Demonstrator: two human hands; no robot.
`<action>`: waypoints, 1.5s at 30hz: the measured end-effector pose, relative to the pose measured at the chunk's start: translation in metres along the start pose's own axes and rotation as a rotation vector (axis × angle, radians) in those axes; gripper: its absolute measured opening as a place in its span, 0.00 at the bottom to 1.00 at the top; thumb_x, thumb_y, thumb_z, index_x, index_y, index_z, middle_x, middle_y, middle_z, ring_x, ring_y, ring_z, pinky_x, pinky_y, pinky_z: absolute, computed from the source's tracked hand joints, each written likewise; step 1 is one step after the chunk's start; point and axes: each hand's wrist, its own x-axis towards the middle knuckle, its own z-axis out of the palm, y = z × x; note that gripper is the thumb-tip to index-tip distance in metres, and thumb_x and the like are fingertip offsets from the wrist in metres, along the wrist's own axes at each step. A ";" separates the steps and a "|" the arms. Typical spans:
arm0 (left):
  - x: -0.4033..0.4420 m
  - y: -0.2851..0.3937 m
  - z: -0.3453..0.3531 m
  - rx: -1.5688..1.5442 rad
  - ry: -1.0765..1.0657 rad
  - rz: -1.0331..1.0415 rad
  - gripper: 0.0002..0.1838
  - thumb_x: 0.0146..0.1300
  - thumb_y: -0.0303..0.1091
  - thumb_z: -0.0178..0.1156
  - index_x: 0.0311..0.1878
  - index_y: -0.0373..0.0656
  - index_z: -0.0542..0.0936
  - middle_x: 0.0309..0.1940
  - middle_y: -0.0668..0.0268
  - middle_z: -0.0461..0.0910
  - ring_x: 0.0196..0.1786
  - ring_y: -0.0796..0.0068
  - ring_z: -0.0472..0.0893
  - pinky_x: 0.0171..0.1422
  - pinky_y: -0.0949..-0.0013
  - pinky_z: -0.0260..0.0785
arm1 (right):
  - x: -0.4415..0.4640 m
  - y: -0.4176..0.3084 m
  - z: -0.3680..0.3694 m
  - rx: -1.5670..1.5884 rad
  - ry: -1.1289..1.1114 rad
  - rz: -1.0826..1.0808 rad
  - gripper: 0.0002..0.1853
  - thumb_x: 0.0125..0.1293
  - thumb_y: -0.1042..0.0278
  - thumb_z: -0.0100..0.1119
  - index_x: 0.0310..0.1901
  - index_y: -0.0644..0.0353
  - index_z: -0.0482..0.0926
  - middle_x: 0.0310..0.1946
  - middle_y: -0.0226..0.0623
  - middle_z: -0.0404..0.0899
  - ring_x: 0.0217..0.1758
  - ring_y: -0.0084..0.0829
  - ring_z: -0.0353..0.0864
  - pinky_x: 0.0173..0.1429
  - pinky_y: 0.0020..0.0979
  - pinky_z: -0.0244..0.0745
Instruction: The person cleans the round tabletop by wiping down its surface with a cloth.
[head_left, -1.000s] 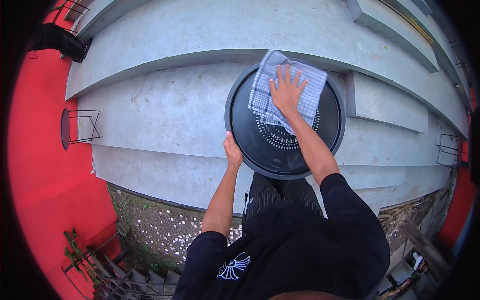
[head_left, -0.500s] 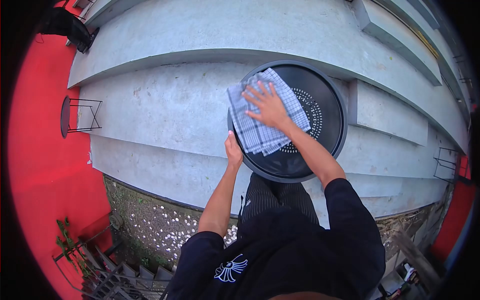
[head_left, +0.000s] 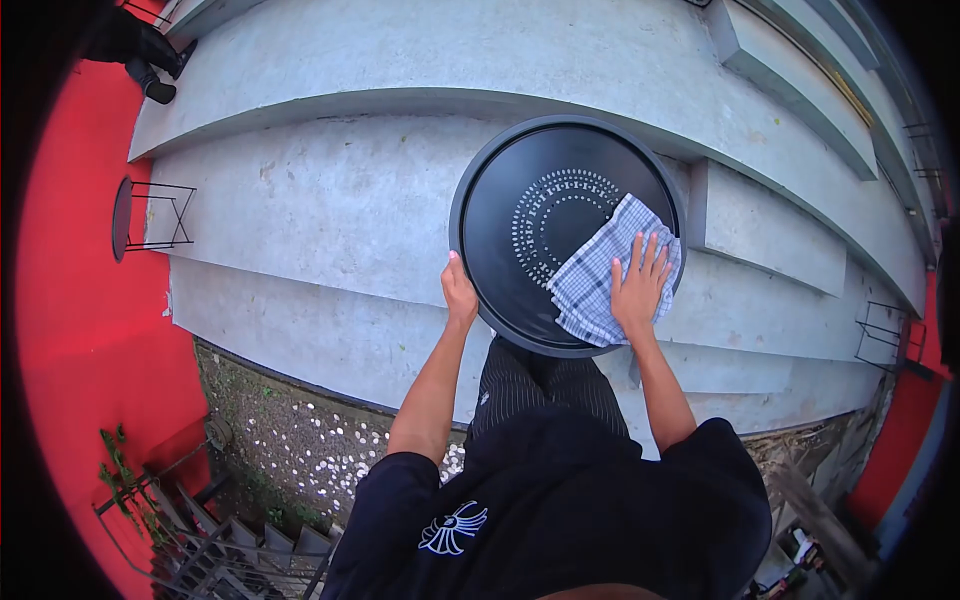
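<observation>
A round black serving tray (head_left: 490,200) with a raised rim and a ring of pale printed lettering is held out in front of my body. My left hand (head_left: 460,289) grips its left rim, thumb on top and the other fingers hidden underneath. On the lower right of the tray lies a blue-and-white checked cloth (head_left: 590,278), partly bunched. Pressing flat on that cloth is my right hand (head_left: 640,288), its fingers stretched out and slightly apart.
Broad grey concrete steps (head_left: 330,210) surround me. To the left stands a small round black table (head_left: 122,218) by a red wall (head_left: 85,330). Another person's dark-clothed legs (head_left: 140,60) show at upper left. Below are a pebbled strip (head_left: 310,445) and metal stair railings (head_left: 215,540).
My right hand and the cloth have moved from the tray's upper left to its lower right, uncovering the lettering. My left hand still holds the rim. The other person's legs have shifted.
</observation>
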 end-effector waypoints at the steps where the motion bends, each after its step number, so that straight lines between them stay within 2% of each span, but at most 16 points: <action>1: -0.002 0.001 -0.001 -0.011 -0.021 -0.002 0.33 0.89 0.53 0.38 0.40 0.32 0.80 0.33 0.70 0.79 0.38 0.81 0.72 0.45 0.69 0.68 | 0.001 0.004 0.000 0.027 0.011 -0.033 0.39 0.81 0.40 0.47 0.86 0.48 0.55 0.88 0.41 0.47 0.88 0.63 0.44 0.87 0.64 0.36; 4: -0.006 0.010 -0.003 0.056 -0.011 0.003 0.33 0.88 0.53 0.39 0.40 0.33 0.80 0.32 0.70 0.78 0.38 0.80 0.71 0.45 0.69 0.67 | 0.042 -0.005 0.003 -0.021 -0.018 -0.027 0.40 0.79 0.37 0.47 0.85 0.48 0.56 0.88 0.41 0.46 0.88 0.65 0.43 0.86 0.67 0.32; 8: -0.006 0.014 0.004 0.059 0.045 0.003 0.34 0.88 0.52 0.38 0.35 0.30 0.76 0.27 0.67 0.76 0.35 0.77 0.70 0.42 0.63 0.66 | 0.109 -0.078 0.035 -0.023 0.155 0.063 0.40 0.78 0.36 0.47 0.84 0.46 0.59 0.87 0.40 0.52 0.88 0.63 0.44 0.85 0.72 0.31; 11: -0.004 -0.001 -0.001 0.013 0.017 0.031 0.34 0.88 0.53 0.39 0.33 0.32 0.74 0.26 0.69 0.74 0.34 0.78 0.68 0.40 0.63 0.64 | 0.085 -0.150 0.036 0.106 0.073 -0.296 0.37 0.79 0.38 0.47 0.83 0.46 0.62 0.86 0.39 0.54 0.88 0.58 0.46 0.86 0.68 0.33; 14: -0.003 -0.007 -0.006 0.104 -0.024 0.040 0.34 0.88 0.53 0.39 0.31 0.34 0.72 0.25 0.71 0.71 0.33 0.79 0.66 0.38 0.64 0.60 | 0.015 -0.155 0.011 0.252 -0.090 -0.538 0.37 0.78 0.40 0.52 0.83 0.44 0.63 0.86 0.36 0.55 0.89 0.54 0.47 0.87 0.64 0.36; 18: -0.001 -0.001 0.004 0.037 0.022 0.045 0.33 0.88 0.52 0.39 0.31 0.34 0.73 0.25 0.72 0.70 0.33 0.79 0.66 0.37 0.64 0.60 | -0.062 -0.085 -0.015 0.158 -0.213 -0.509 0.39 0.75 0.39 0.57 0.84 0.39 0.62 0.87 0.34 0.53 0.88 0.55 0.47 0.86 0.66 0.39; 20: -0.003 0.007 0.003 0.029 -0.006 0.070 0.34 0.89 0.52 0.38 0.34 0.32 0.76 0.27 0.71 0.75 0.34 0.79 0.69 0.40 0.65 0.64 | -0.064 -0.042 -0.030 0.074 -0.266 -0.354 0.40 0.75 0.37 0.57 0.84 0.37 0.61 0.87 0.35 0.52 0.89 0.57 0.46 0.85 0.67 0.39; 25: -0.007 0.015 0.006 -0.004 -0.019 0.051 0.34 0.89 0.52 0.37 0.39 0.30 0.80 0.31 0.67 0.80 0.36 0.77 0.74 0.43 0.66 0.68 | 0.007 0.019 -0.017 0.098 -0.012 -0.197 0.40 0.75 0.36 0.55 0.84 0.37 0.59 0.87 0.35 0.51 0.88 0.61 0.46 0.85 0.70 0.38; 29: -0.006 0.018 0.007 -0.044 -0.014 0.034 0.34 0.89 0.51 0.38 0.36 0.32 0.78 0.28 0.67 0.79 0.34 0.78 0.72 0.41 0.66 0.67 | 0.082 -0.035 0.022 -0.027 0.091 -0.033 0.40 0.77 0.34 0.49 0.85 0.40 0.58 0.87 0.39 0.51 0.87 0.66 0.45 0.84 0.72 0.38; 32: -0.001 -0.001 -0.003 0.025 -0.039 0.041 0.34 0.88 0.53 0.38 0.35 0.33 0.78 0.29 0.69 0.78 0.34 0.78 0.72 0.41 0.67 0.67 | 0.101 -0.099 0.030 0.002 0.099 -0.140 0.38 0.79 0.37 0.47 0.84 0.42 0.59 0.86 0.40 0.52 0.86 0.68 0.46 0.84 0.73 0.37; 34: 0.001 -0.003 -0.008 0.079 -0.066 0.040 0.35 0.88 0.55 0.37 0.37 0.33 0.79 0.31 0.69 0.80 0.35 0.78 0.74 0.44 0.68 0.69 | 0.086 -0.137 0.028 0.066 0.051 -0.298 0.36 0.80 0.40 0.47 0.83 0.43 0.61 0.86 0.41 0.53 0.86 0.67 0.47 0.84 0.72 0.37; 36: -0.001 -0.001 -0.003 0.076 -0.012 0.063 0.32 0.89 0.51 0.40 0.28 0.37 0.69 0.22 0.72 0.65 0.31 0.79 0.62 0.35 0.62 0.57 | 0.049 -0.160 0.025 0.164 -0.006 -0.444 0.35 0.78 0.43 0.52 0.82 0.42 0.63 0.85 0.39 0.56 0.86 0.63 0.48 0.85 0.69 0.37; 40: 0.005 -0.012 0.000 -0.023 -0.001 0.035 0.32 0.88 0.51 0.40 0.28 0.37 0.69 0.22 0.72 0.64 0.31 0.78 0.62 0.35 0.61 0.57 | -0.025 -0.158 0.001 0.158 -0.162 -0.495 0.37 0.78 0.39 0.52 0.84 0.41 0.60 0.87 0.39 0.50 0.88 0.62 0.46 0.84 0.71 0.39; 42: 0.001 -0.002 -0.001 0.142 0.027 0.063 0.33 0.88 0.52 0.39 0.31 0.35 0.74 0.23 0.71 0.70 0.31 0.77 0.66 0.37 0.62 0.61 | -0.043 -0.140 -0.013 0.106 -0.190 -0.458 0.39 0.77 0.38 0.53 0.84 0.42 0.60 0.87 0.39 0.49 0.88 0.62 0.45 0.83 0.72 0.39; 43: 0.000 -0.001 0.001 0.050 -0.005 0.045 0.35 0.88 0.53 0.37 0.36 0.32 0.79 0.28 0.67 0.78 0.34 0.75 0.72 0.40 0.64 0.67 | -0.048 -0.127 -0.017 0.056 -0.216 -0.426 0.41 0.76 0.36 0.54 0.84 0.43 0.59 0.87 0.39 0.47 0.88 0.63 0.44 0.82 0.74 0.40; 45: 0.001 0.001 -0.002 0.025 -0.029 0.011 0.35 0.88 0.53 0.37 0.38 0.31 0.80 0.30 0.65 0.81 0.35 0.75 0.74 0.42 0.65 0.68 | -0.039 -0.102 -0.018 0.052 -0.165 -0.340 0.43 0.75 0.34 0.55 0.85 0.44 0.58 0.88 0.40 0.47 0.88 0.64 0.43 0.81 0.76 0.40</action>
